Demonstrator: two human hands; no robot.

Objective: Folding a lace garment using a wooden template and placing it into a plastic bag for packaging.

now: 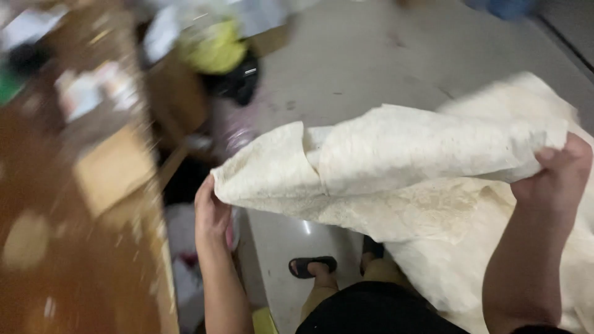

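Note:
A large cream-coloured cloth (402, 167) with a faint pattern is held up in front of me, folded over itself. My left hand (211, 213) grips its left corner. My right hand (557, 176) grips its upper edge at the right, and the rest of the cloth hangs down below that hand. Under the cloth I see my legs, dark shorts and a foot in a black sandal (312, 266) on the grey floor (346, 68).
A brown wooden table (74, 260) fills the left side, blurred, with a cardboard box (111, 167) and papers on it. Beyond it lie a yellow bag (213, 49), a black bag (238, 80) and other clutter on the floor.

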